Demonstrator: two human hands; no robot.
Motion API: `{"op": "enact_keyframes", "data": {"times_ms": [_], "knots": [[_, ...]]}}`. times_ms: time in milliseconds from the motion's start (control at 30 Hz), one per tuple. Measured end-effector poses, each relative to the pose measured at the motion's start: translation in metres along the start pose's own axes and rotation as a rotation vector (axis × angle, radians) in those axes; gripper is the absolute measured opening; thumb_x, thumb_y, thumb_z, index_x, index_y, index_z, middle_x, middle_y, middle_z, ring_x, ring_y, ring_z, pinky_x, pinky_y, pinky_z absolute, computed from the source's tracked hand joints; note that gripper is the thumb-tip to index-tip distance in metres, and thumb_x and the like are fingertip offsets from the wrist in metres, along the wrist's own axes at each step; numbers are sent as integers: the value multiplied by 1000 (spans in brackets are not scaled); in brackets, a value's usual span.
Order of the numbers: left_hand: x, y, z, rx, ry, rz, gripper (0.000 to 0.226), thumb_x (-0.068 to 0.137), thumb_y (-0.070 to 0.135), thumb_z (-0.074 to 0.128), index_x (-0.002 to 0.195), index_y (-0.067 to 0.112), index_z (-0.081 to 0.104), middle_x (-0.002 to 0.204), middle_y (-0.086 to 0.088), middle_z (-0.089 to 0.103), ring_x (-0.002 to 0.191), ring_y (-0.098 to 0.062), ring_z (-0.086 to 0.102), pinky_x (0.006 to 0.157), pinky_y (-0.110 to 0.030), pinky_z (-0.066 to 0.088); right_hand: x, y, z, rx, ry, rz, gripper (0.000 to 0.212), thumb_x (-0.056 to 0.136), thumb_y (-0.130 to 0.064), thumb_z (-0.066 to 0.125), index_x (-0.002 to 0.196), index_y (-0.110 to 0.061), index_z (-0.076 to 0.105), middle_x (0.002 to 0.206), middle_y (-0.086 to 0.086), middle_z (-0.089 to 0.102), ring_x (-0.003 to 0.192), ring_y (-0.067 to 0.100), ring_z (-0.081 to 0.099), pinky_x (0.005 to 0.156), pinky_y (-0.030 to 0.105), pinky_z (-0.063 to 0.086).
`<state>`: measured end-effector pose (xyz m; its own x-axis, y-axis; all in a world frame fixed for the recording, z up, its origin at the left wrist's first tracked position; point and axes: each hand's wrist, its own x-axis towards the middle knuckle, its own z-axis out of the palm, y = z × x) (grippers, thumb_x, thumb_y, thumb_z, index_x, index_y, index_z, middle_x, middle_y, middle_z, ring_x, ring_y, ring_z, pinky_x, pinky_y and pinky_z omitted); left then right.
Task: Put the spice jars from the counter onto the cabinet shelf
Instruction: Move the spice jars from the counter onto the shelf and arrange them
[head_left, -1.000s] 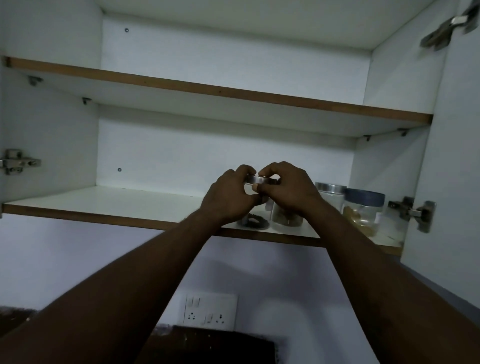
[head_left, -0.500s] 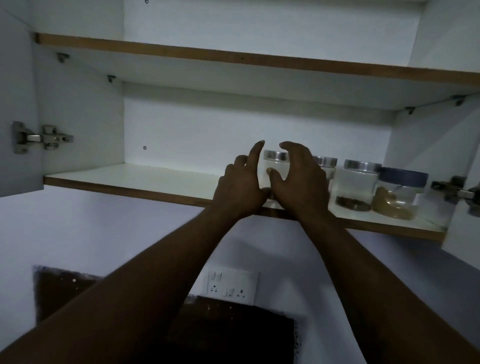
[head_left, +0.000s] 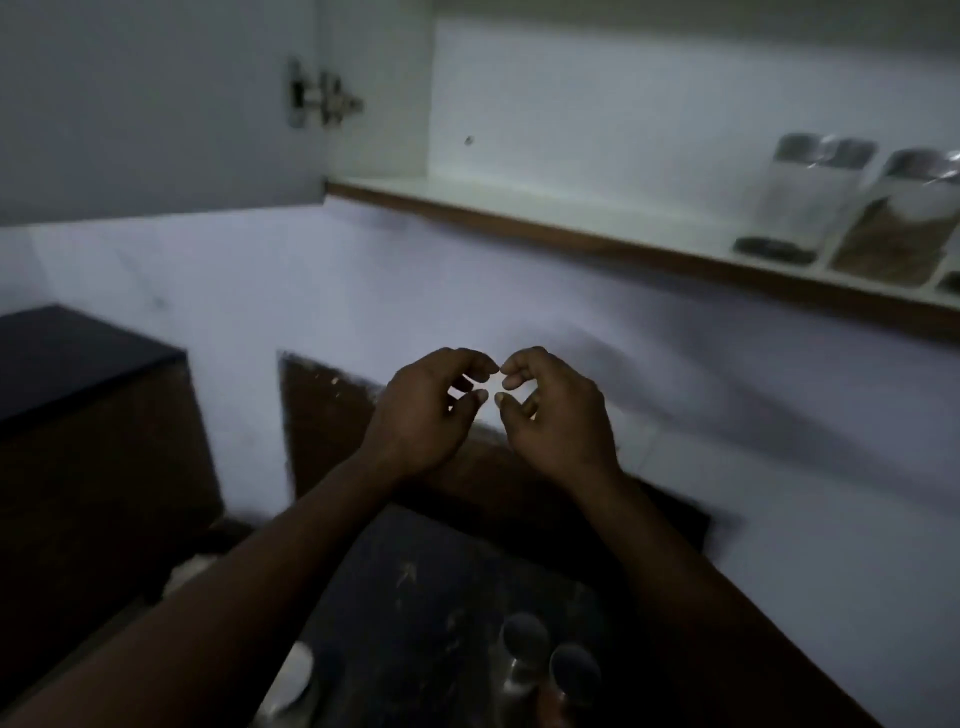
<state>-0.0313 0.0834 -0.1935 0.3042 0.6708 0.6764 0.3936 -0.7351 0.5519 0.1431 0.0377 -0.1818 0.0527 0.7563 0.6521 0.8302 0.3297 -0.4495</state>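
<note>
Both hands hang in mid-air below the shelf, fingers loosely curled toward each other, holding nothing. My left hand (head_left: 428, 410) and my right hand (head_left: 553, 413) nearly touch at the fingertips. On the white cabinet shelf (head_left: 519, 205) at the upper right stand clear spice jars with metal lids: one with dark contents (head_left: 797, 200) and one with brown contents (head_left: 904, 218). Down on the dark counter (head_left: 415, 597), two jars with round metal lids (head_left: 524, 636) (head_left: 574, 673) stand below my right forearm, blurred in the dim light.
An open cabinet door with a metal hinge (head_left: 317, 98) hangs at the upper left. A dark block-shaped unit (head_left: 78, 415) stands at the left. A pale round object (head_left: 293, 680) sits at the counter's lower left. A white wall runs behind.
Both hands let go of the jar on the shelf and dropped well below it. The view has swung down and left, bringing the counter into sight.
</note>
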Motion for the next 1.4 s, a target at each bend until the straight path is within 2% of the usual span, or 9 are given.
{"op": "enact_keyframes", "data": {"times_ms": [133, 200, 367, 500, 633, 900, 1133, 1267, 1400], "knots": [[-88, -60, -24, 155, -147, -180, 29, 85, 25, 67, 113, 30, 66, 108, 11, 69, 93, -6, 66, 81, -31, 55, -52, -18, 81, -1, -270, 42, 20, 81, -30, 69, 100, -30, 60, 96, -14, 69, 86, 11, 66, 75, 32, 53], [-128, -83, -33, 220, -233, -246, 35, 83, 24, 70, 118, 29, 67, 113, 5, 68, 99, -14, 65, 80, -25, 51, -78, -22, 112, 12, -414, 64, 20, 82, -26, 71, 100, -30, 62, 95, -12, 67, 88, 13, 65, 75, 31, 51], [-216, -139, -56, 386, -460, -532, 57, 83, 32, 74, 137, 32, 57, 134, -6, 58, 118, -27, 58, 93, -31, 46, -146, -33, 197, 7, -718, 107, 34, 86, -28, 76, 117, -23, 63, 104, -3, 67, 96, 17, 63, 69, 14, 36], [-270, -173, -67, 446, -626, -741, 74, 85, 36, 72, 152, 31, 40, 153, -9, 43, 134, -31, 48, 106, -36, 42, -189, -45, 255, -52, -914, 206, 52, 85, -33, 78, 131, -20, 55, 126, 4, 62, 115, 22, 61, 96, 34, 49], [-305, -191, -66, 400, -751, -847, 83, 89, 40, 68, 158, 24, 25, 155, -9, 41, 138, -27, 45, 110, -34, 37, -222, -54, 289, -79, -1036, 287, 75, 78, -34, 82, 143, -18, 48, 143, 10, 55, 129, 30, 55, 106, 44, 48], [-326, -200, -52, 270, -779, -858, 78, 88, 30, 70, 154, 21, 31, 151, -8, 46, 136, -25, 46, 105, -29, 34, -267, -57, 330, -78, -960, 322, 91, 78, -39, 81, 154, -19, 35, 155, 6, 42, 143, 26, 40, 117, 39, 34], [-316, -211, -56, 162, -717, -834, 74, 94, 34, 64, 158, 24, 26, 150, -2, 51, 135, -18, 50, 109, -28, 37, -267, -42, 327, -32, -816, 424, 88, 75, -47, 82, 151, -27, 41, 152, -2, 49, 139, 20, 46, 110, 33, 39], [-285, -199, -55, 125, -649, -659, 72, 90, 47, 66, 153, 31, 35, 147, 9, 51, 133, -9, 48, 100, -18, 30, -252, -35, 300, 26, -615, 525, 83, 70, -58, 75, 144, -32, 47, 142, -4, 54, 128, 17, 53, 101, 30, 44], [-237, -183, -49, -33, -579, -504, 73, 83, 44, 74, 148, 36, 40, 141, 12, 52, 126, -3, 51, 107, -31, 44, -216, -31, 259, 82, -412, 536, 72, 69, -69, 65, 131, -37, 51, 129, -10, 57, 116, 10, 56, 92, 29, 48]]}}
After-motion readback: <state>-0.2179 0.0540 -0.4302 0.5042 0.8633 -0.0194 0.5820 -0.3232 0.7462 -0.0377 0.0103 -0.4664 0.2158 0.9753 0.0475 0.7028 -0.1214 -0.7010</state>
